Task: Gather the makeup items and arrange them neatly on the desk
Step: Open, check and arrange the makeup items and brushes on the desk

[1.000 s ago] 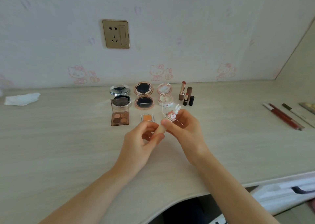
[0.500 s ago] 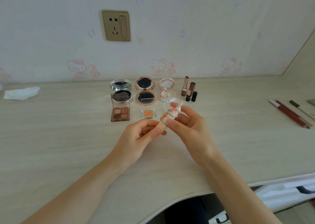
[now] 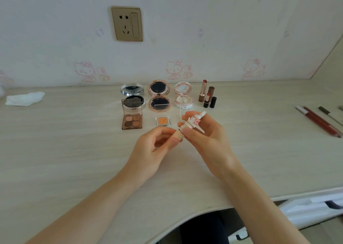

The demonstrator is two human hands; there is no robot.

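Over the middle of the desk (image 3: 74, 160) both hands hold one small lipstick. My left hand (image 3: 154, 149) pinches its beige tube (image 3: 178, 136). My right hand (image 3: 206, 138) grips its clear cap with a white rabbit figure (image 3: 195, 122). Behind them stand rows of opened makeup: a silver compact (image 3: 132, 93), a rose-gold compact (image 3: 159, 96), a pink compact (image 3: 182, 96), a brown eyeshadow palette (image 3: 132, 116), a small orange pan (image 3: 163, 121), and two uncapped lipsticks with caps (image 3: 207, 95).
Several lip pencils (image 3: 317, 121) lie at the desk's right side. A crumpled white tissue (image 3: 24, 99) sits far left. A wall socket (image 3: 127, 23) is above the row. The desk's front edge curves inward near me.
The hands with the rabbit lipstick have stayed over the desk's middle; the rabbit cap now tilts more to the right. The view has shifted slightly downward.
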